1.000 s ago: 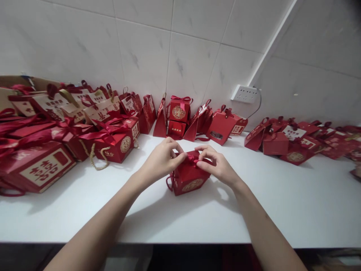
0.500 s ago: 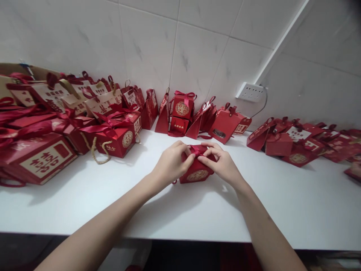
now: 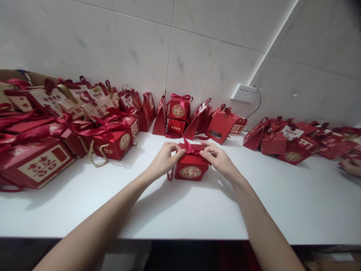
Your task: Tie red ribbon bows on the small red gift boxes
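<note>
A small red gift box (image 3: 191,171) with a round gold emblem on its front stands on the white table (image 3: 180,214). Across its top runs a red ribbon (image 3: 191,149), tied in the middle with an end sticking up. At the box's upper left, my left hand (image 3: 168,157) pinches the ribbon between thumb and fingertips. My right hand (image 3: 219,158) pinches the ribbon on the opposite side. A loop of red cord hangs beside the box's left wall. The box's back is hidden from me.
Red gift boxes (image 3: 42,162) with ribbons crowd the left. Two stacked boxes (image 3: 178,116) and triangular ones stand along the tiled wall, below a white power strip (image 3: 246,93). More boxes (image 3: 273,143) lie at right, where another person's hand (image 3: 352,166) shows at the edge.
My hands have drawn apart, the left leftward and the right slightly rightward, pulling the ribbon outward over the box. The emblem on the front shows more fully now.
</note>
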{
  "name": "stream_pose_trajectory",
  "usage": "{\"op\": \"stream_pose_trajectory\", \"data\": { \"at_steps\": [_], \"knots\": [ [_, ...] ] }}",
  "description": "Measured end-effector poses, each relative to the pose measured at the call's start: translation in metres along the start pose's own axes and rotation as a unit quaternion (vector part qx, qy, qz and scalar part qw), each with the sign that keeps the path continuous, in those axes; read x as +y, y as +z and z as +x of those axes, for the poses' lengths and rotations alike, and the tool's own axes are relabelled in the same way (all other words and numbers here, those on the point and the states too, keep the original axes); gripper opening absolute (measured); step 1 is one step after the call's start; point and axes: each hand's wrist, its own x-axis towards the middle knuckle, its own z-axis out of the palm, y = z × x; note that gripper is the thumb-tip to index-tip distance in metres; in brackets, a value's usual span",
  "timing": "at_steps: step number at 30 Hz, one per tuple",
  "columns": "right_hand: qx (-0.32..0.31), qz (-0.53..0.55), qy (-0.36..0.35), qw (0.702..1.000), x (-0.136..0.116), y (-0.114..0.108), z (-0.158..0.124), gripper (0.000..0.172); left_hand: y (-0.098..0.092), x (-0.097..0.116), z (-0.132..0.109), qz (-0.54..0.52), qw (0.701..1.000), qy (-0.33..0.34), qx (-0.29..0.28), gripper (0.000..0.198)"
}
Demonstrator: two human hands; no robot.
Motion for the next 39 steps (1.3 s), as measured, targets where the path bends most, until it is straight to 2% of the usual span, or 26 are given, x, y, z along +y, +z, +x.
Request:
{"op": "stream_pose_trajectory", "data": {
  "at_steps": [4, 8, 20, 28, 34, 39],
  "knots": [
    [-0.044, 0.022, 0.009, 0.999, 0.004, -0.006, 0.001, 0.034, -0.001, -0.002, 0.003, -0.062, 0.997, 0.013, -0.036, 0.032],
    [-0.088, 0.101, 0.004, 0.991, 0.011, -0.011, 0.003, 0.033, -0.001, -0.004, 0.006, -0.079, 0.995, 0.015, -0.051, 0.035],
    [-0.161, 0.136, 0.013, 0.978, 0.02, -0.024, 0.005, 0.033, -0.013, -0.019, 0.01, -0.074, 0.993, 0.01, -0.09, 0.041],
    [-0.177, 0.165, 0.027, 0.97, 0.025, -0.028, 0.006, 0.036, -0.016, -0.025, 0.012, -0.091, 0.988, 0.004, -0.125, 0.04],
    [-0.181, 0.16, 0.037, 0.97, 0.024, -0.02, 0.005, 0.04, -0.013, -0.014, 0.01, -0.153, 0.982, -0.034, -0.105, 0.03],
    [-0.233, 0.146, 0.022, 0.961, 0.017, -0.013, 0.002, 0.029, -0.011, -0.005, 0.006, -0.111, 0.992, -0.051, -0.043, 0.031]
  ]
}}
